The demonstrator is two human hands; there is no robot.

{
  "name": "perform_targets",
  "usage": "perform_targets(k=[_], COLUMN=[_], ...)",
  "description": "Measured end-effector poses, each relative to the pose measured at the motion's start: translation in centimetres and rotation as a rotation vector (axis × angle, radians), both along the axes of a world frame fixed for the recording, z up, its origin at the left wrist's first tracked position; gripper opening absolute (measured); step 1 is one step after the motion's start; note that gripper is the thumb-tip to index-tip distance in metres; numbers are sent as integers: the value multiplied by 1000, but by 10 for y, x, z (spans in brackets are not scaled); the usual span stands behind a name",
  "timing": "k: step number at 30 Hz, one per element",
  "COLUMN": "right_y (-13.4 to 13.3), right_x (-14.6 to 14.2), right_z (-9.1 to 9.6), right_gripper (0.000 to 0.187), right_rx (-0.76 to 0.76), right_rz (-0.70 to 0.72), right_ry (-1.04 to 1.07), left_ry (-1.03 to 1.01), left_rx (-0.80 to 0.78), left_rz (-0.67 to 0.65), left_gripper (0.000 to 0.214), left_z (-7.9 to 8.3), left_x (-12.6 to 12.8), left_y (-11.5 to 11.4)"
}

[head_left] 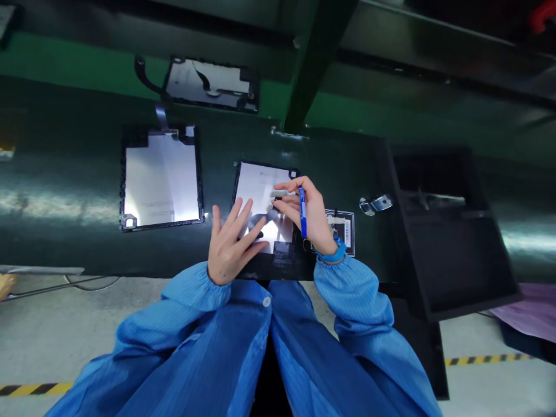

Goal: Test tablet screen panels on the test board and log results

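Silver-backed panel [260, 194] lies on the dark green bench [217, 142], beneath the fingers of both hands. Over its lower left side, the left hand [228, 252] is spread with fingers apart, gripping nothing. From its right edge reaches the right hand [317, 219], holding a blue pen [303, 214] across its fingers; whether its fingertips also pinch the dark strip [271, 215] on the panel, I cannot tell.

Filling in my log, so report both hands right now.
Left hand: open, spread over the panel.
Right hand: holding a blue pen.
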State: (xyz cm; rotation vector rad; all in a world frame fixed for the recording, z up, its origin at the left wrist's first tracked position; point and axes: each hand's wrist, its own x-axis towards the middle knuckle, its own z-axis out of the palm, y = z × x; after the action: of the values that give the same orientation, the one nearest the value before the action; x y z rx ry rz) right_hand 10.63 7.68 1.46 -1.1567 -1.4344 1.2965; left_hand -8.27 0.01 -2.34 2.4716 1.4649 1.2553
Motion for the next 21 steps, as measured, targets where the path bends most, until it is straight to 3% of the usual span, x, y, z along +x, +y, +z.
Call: perform_targets(k=[3, 5, 8, 11, 16, 18, 21], right_y=[-4, -6, -8, -11, -21, -25, -35], right_x=[5, 10, 19, 27, 55, 74, 99], right_z=[16, 25, 34, 35, 24, 11, -14], right_gripper=[40, 38, 37, 38, 24, 17, 24], right_rx=[81, 154, 273, 330, 340, 345, 314], right_rz=[17, 105, 217, 237, 160, 69, 13], right_ry=[54, 84, 105, 91, -37, -230, -525], left_ry=[-411, -613, -676, -734, -676, -619, -526], left_rx=[-135, -394, -877, -1119, -1180, -1094, -899], left_rz=[-19, -84, -320, -472, -468, -418, -348], left_gripper=[34, 24, 19, 19, 18, 16, 15], left_z=[28, 49, 70, 74, 71, 68, 56], left_x=[-3, -2, 4, 13, 27, 34, 47], left_y=[11, 25, 51, 65, 63, 60, 55])
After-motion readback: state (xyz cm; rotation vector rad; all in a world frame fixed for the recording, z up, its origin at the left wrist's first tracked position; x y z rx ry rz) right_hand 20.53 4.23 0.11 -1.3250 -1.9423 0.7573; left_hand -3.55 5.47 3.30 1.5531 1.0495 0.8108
